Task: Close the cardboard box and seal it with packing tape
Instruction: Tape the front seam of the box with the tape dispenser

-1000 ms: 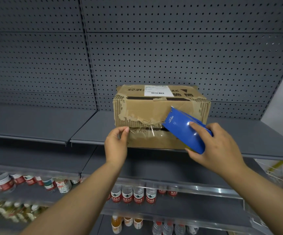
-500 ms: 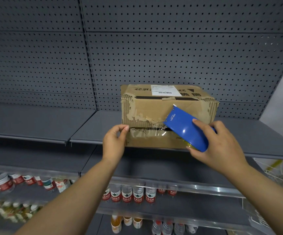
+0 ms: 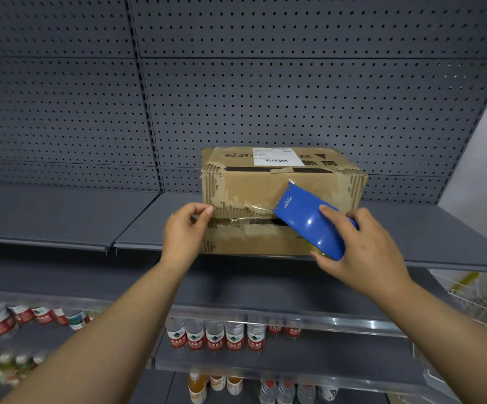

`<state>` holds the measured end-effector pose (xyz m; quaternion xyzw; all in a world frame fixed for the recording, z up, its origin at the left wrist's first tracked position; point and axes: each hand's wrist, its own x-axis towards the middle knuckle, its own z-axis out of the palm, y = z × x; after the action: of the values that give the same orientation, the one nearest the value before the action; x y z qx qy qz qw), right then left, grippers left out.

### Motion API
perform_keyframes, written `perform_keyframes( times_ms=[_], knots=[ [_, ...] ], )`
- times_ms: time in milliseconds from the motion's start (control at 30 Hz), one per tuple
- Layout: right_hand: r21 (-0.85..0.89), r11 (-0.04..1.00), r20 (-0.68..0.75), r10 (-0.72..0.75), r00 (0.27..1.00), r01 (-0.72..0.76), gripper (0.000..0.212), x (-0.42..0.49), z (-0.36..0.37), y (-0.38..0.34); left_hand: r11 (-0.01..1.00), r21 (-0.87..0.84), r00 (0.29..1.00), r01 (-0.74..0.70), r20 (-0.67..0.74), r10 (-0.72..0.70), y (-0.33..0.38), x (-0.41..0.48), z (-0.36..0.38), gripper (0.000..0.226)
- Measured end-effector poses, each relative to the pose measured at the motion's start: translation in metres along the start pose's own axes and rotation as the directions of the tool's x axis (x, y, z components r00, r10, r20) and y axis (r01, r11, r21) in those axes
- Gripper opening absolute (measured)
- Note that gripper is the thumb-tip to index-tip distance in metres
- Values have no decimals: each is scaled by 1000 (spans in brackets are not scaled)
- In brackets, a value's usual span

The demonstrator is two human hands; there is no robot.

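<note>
A worn cardboard box (image 3: 254, 188) lies on its side at the front of a grey shelf (image 3: 154, 220), its flap seam facing me and a white label on top. Clear tape (image 3: 251, 220) stretches along the dark seam. My left hand (image 3: 182, 231) is at the box's left front corner, thumb and forefinger pinching the tape's end there. My right hand (image 3: 358, 246) grips a blue tape dispenser (image 3: 309, 223) held against the front face, its nose over the seam right of centre. The roll inside it is mostly hidden.
A grey pegboard wall (image 3: 265, 97) rises behind the box. The shelf runs on to the left and right. Below are shelves with water bottles (image 3: 216, 335), cans (image 3: 9, 316) and juice bottles (image 3: 216, 383). A white wire basket (image 3: 481, 310) sits low right.
The box has come to sit further right in view. The dispenser has stayed over the right half of the seam, and my left hand has kept to the left corner.
</note>
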<state>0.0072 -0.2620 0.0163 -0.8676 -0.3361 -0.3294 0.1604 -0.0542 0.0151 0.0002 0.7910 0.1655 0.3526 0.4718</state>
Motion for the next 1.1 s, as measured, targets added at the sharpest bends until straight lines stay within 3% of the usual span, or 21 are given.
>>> perform_keyframes(
  times_ms=[267, 500, 700, 1100],
  knots=[
    [-9, 1000, 9, -4, 1000, 4, 79, 2, 0, -1, 994, -63, 990, 90, 111, -82, -8, 5, -3, 10],
    [-5, 1000, -5, -12, 1000, 12, 79, 4, 4, -4, 981, -141, 986, 130, 123, -113, -17, 10, -2, 18],
    [-13, 1000, -20, -26, 999, 26, 79, 6, 10, -5, 968, -215, 992, 129, 11, -130, -20, 11, 7, 14],
    [-6, 999, -34, -45, 998, 45, 82, 6, 19, -5, 973, -205, 960, 106, -233, -153, -23, 10, 29, 20]
  ],
)
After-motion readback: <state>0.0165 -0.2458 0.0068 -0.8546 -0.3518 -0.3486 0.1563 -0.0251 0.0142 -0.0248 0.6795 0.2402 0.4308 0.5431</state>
